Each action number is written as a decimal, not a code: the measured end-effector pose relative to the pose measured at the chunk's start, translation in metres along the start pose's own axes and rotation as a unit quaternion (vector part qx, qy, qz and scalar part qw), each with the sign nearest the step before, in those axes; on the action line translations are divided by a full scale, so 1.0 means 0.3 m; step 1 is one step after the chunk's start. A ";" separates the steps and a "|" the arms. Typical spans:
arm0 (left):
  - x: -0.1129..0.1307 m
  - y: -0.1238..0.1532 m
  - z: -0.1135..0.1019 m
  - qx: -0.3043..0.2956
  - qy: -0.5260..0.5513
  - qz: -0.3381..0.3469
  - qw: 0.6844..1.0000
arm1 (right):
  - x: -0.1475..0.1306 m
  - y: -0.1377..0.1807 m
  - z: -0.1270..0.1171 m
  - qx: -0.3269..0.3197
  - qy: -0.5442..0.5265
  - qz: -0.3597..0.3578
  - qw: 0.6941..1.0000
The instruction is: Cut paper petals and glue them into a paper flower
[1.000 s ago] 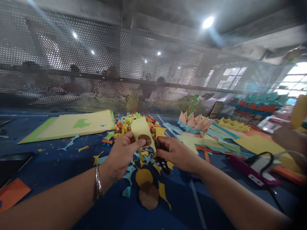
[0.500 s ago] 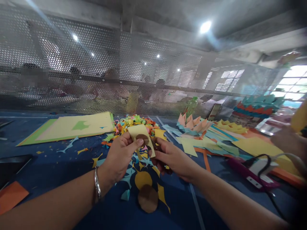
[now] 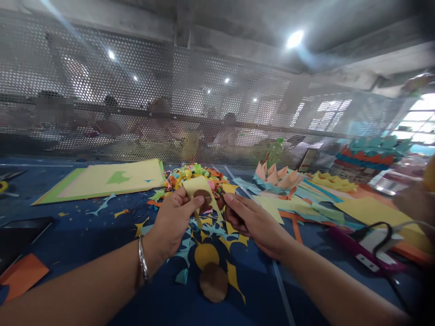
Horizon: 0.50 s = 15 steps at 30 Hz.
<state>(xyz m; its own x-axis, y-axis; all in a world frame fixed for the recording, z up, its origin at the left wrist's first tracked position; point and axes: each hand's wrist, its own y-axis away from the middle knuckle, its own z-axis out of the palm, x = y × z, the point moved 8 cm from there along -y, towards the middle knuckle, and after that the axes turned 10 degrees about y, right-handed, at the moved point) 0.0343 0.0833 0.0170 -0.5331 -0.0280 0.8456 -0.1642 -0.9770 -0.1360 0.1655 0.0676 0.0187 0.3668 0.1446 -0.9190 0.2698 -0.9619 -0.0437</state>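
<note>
My left hand (image 3: 171,222) pinches a small piece of pale yellow paper (image 3: 195,185) with a brown rounded patch, its thumb pressed on the front. Just right of the paper, my right hand (image 3: 249,219) is closed around what look like dark scissors (image 3: 221,201), mostly hidden by the fingers. A narrow strip of the paper hangs toward them. Below my hands a yellow paper disc (image 3: 206,256) lies partly under a brown disc (image 3: 214,281). Yellow and blue paper offcuts (image 3: 234,278) are scattered around them.
A heap of colourful scraps (image 3: 190,174) lies behind my hands. Paper sheets (image 3: 81,181) are stacked at left, above a dark phone-like device (image 3: 23,235). To the right are paper crowns (image 3: 277,176), a purple power strip (image 3: 365,249) with cables, and another person's blurred hand (image 3: 413,199).
My right hand has drawn slightly right, away from the paper, its fingers curled more. My left hand keeps its pinch. The whole view has shifted a little, with things sitting further right.
</note>
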 end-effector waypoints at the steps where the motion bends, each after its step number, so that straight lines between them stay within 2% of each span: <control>1: -0.001 0.001 0.003 -0.002 0.000 -0.001 1.000 | -0.002 0.000 0.000 0.001 0.010 -0.002 1.000; 5: 0.000 0.002 0.015 -0.028 -0.012 0.013 0.999 | -0.002 0.001 0.007 -0.006 0.042 -0.011 0.999; 8: 0.004 0.004 0.021 -0.045 -0.030 0.032 0.998 | 0.010 0.002 0.015 -0.017 0.020 -0.001 1.000; 15: 0.003 0.017 0.033 -0.048 -0.039 0.018 0.998 | 0.005 0.001 0.021 -0.039 0.015 -0.013 0.999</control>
<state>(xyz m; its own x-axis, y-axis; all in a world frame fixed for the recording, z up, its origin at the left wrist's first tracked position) 0.0413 0.0763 0.0223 -0.4747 -0.0833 0.8762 -0.2271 -0.9502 -0.2133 0.1606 0.0661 0.0150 0.3849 0.1776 -0.9057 0.3470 -0.9372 -0.0363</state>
